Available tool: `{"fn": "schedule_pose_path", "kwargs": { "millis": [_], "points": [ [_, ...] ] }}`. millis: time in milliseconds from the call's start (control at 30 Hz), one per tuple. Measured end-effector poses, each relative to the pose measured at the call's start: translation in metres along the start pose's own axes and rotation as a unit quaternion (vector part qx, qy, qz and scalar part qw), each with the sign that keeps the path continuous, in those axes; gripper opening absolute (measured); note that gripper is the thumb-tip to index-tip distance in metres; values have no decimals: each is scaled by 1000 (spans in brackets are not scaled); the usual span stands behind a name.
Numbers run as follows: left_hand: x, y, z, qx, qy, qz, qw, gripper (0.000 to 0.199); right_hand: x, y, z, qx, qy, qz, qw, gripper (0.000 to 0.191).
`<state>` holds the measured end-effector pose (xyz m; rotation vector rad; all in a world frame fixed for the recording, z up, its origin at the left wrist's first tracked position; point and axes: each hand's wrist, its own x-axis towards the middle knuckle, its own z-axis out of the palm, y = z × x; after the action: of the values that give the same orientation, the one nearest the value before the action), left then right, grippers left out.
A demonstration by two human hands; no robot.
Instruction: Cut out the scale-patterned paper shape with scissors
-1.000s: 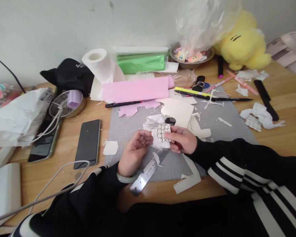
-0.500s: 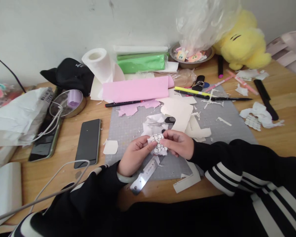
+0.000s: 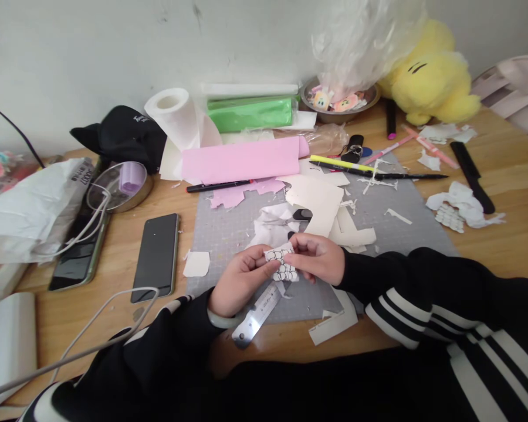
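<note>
Left hand and right hand nearly closed, with hold of one small white piece with curvy black lines. Left fingers at its left edge, right fingers at its top right edge, both thumbs on the drawn side. Piece over the near half of the gray mat; cannot tell if touching it. Not much room just past the hands: crumpled tissue, black handle and big cream paper close by. Near the piece's bottom edge, top of the metal ruler, with its holed end past the mat's near edge, over the wood. Bent paper strip also over that edge. At the mat's left edge, small scrap, half on, half off. Farther left, phone on wood. Widest open gray on the right, beyond the right sleeve, with only a thin scrap and paper bits there.
</note>
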<state>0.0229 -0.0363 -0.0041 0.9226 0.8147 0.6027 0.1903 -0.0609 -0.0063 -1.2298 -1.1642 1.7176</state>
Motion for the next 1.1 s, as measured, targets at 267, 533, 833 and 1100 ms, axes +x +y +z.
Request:
{"fn": "schedule_pose_path", "kwargs": {
  "millis": [267, 533, 833, 1100],
  "points": [
    [0, -1, 0, -1, 20, -29, 999, 20, 1, 3, -1, -26, 2, -6, 1000, 21],
    [-1, 2, 1, 27, 7, -16, 999, 23, 1, 5, -1, -18, -6, -13, 1000, 22],
    [-2, 2, 1, 100, 3, -30, 994, 24, 1, 5, -1, 1, 3, -11, 1000, 18],
    [-1, 2, -1, 176, 4, 3, 984, 27, -3, 5, 2, -14, 6, -36, 999, 17]
  ]
}}
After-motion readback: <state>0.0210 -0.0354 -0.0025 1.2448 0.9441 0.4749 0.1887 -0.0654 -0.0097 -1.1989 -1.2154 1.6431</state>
